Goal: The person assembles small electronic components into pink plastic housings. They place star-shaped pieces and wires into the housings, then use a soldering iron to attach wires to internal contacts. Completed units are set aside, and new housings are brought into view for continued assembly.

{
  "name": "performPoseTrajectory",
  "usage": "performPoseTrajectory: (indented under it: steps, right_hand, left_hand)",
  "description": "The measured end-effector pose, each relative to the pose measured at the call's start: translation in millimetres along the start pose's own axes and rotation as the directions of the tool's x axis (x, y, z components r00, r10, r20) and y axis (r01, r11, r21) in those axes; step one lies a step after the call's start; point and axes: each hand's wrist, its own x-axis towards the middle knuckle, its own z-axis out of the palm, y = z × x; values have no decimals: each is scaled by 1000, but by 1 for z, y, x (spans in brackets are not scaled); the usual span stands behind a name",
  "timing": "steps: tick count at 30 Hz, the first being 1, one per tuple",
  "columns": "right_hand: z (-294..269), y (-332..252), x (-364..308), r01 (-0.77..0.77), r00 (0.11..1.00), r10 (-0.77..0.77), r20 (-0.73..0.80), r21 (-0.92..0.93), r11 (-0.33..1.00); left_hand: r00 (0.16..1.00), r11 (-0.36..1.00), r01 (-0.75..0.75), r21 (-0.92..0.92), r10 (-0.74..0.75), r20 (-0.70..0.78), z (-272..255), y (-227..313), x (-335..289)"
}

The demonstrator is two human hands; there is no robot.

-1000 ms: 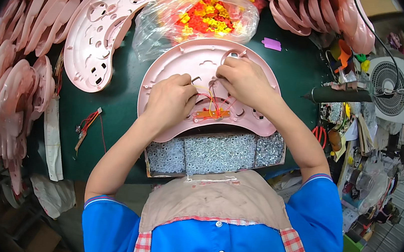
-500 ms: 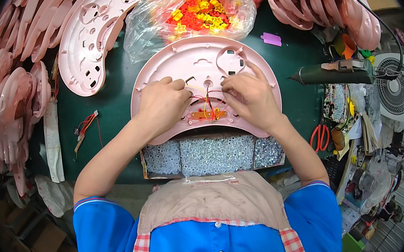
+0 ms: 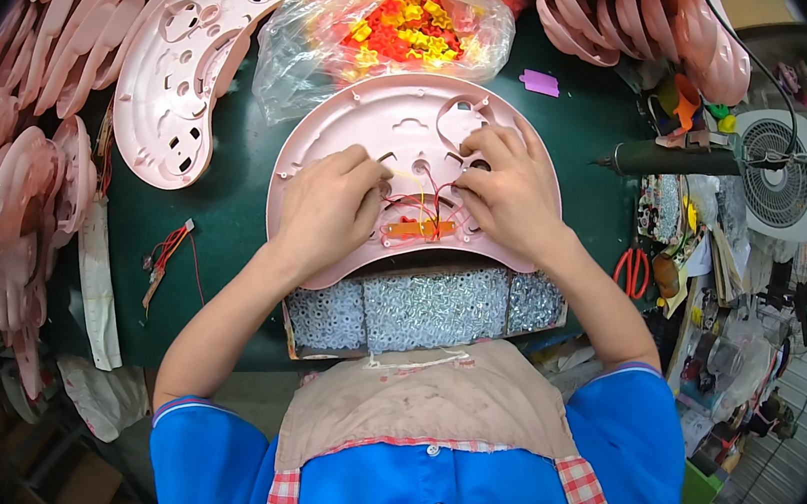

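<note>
In front of me a pink curved plastic shell (image 3: pixel 361 106) lies with its hollow inside up. A small orange-brown circuit board (image 3: pixel 416 228) sits at its near edge, with red, yellow and black wires (image 3: pixel 418 193) spreading from it. My left hand (image 3: pixel 334 201) rests over the shell's left part, fingertips curled together beside the wires. On the other side, my right hand (image 3: pixel 510 190) has thumb and fingers bent together close to the wire ends. What either hand pinches is hidden behind the fingers.
A box of small metal screws (image 3: pixel 433 301) stands below the shell. Beyond it lies a clear bag of red and yellow pieces (image 3: pixel 410 31). Another pink shell (image 3: pixel 169 72) is at left. A dark electric screwdriver (image 3: pixel 672 160) hangs at right, above red-handled scissors (image 3: pixel 632 272).
My right hand's fingers have drawn in more toward its thumb and the wires. The left hand has shifted slightly right. The shell is nearly in the same place.
</note>
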Motion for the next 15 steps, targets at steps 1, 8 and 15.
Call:
performPoseTrajectory:
  steps: [1, 8, 15]
  right_hand:
    - [0, 0, 4, 26, 999, -26, 29, -22, 999]
    - [-6, 7, 13, 37, 984, -43, 172, 40, 999]
    - [-14, 3, -29, -128, 990, 129, -63, 24, 991]
  left_hand:
    - [998, 998, -48, 28, 49, -35, 5, 2, 4]
    - [985, 942, -164, 293, 173, -5, 31, 13, 25]
    - [977, 951, -199, 236, 213, -34, 23, 14, 22]
